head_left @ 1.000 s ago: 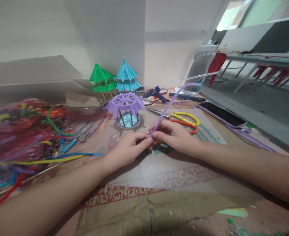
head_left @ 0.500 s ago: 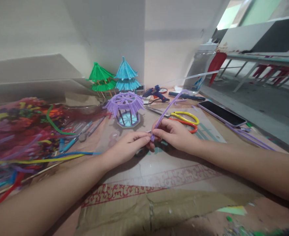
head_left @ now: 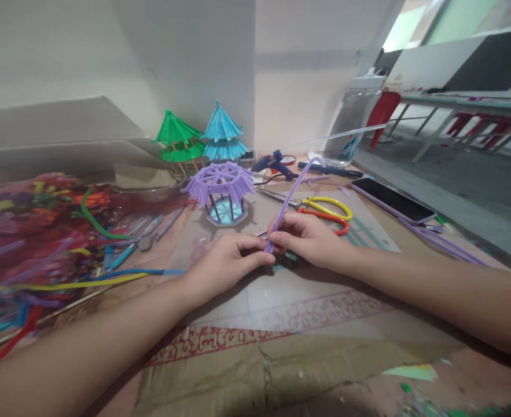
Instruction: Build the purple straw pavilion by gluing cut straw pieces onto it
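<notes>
A long purple pipe cleaner (head_left: 293,194) rises from between my fingers and bends over at its upper end. My right hand (head_left: 309,238) is closed, pinching it between thumb and forefinger. Meeting it at the lower end, my left hand (head_left: 233,259) pinches the same strand; a small dark bit shows by the fingertips, too small to name. Just beyond my hands stands a small pavilion (head_left: 219,188) with a purple pipe-cleaner roof, dark posts and a pale blue base. Scissors (head_left: 324,208) with yellow and orange handles lie behind my right hand.
Green (head_left: 177,136) and blue (head_left: 224,132) roofed models stand at the back, beside a blue glue gun (head_left: 276,165). A phone (head_left: 392,200) and a clear bottle (head_left: 355,121) are to the right. Colourful pipe cleaners and bags (head_left: 33,243) heap at the left. A plastic sheet (head_left: 307,292) covers the cardboard.
My left thumb has slid slightly right and down along the strand's lower end. The pipe cleaner's bent top has shifted a little left. My right hand stays nearly in place.
</notes>
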A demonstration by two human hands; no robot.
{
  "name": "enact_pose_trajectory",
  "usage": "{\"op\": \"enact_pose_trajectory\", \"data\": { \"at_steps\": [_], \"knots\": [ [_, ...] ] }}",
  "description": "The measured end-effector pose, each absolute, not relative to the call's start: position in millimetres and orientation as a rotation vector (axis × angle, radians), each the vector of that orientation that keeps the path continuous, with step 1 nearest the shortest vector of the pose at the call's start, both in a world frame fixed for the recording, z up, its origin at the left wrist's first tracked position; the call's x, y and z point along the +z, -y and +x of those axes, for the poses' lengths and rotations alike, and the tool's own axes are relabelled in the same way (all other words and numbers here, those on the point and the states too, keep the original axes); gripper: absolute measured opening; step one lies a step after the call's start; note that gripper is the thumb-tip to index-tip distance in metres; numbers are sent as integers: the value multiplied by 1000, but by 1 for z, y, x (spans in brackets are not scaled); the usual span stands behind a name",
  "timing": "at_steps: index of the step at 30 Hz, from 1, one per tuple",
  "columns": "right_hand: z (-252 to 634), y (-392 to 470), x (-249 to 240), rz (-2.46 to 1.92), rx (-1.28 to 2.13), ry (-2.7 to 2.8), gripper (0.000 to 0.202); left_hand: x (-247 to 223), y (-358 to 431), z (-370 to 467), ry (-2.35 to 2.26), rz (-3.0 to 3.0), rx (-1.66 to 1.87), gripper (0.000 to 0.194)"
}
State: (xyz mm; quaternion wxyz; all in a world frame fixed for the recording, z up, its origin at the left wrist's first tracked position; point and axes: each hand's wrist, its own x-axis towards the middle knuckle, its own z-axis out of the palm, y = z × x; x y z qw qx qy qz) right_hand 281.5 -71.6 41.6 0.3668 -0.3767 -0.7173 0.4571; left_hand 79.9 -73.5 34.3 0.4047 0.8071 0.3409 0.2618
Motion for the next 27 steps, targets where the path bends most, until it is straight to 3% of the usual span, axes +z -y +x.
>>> {"op": "enact_pose_trajectory", "data": {
  "at_steps": [8, 15, 21, 27],
  "knots": [
    [283, 69, 42, -958, 1310, 1848, 23, 36, 75, 83, -889, 1971, 706, 17],
    [282, 72, 43, -1049, 1014, 1927, 18, 36, 75, 83, -930, 2093, 687, 15],
    [283, 72, 44, -1056, 921, 1957, 21, 39, 75, 83, -893, 2124, 676, 35],
    [281, 73, 41, -1008, 1004, 1926, 13, 39, 75, 84, -931, 2092, 655, 31]
  ]
}}
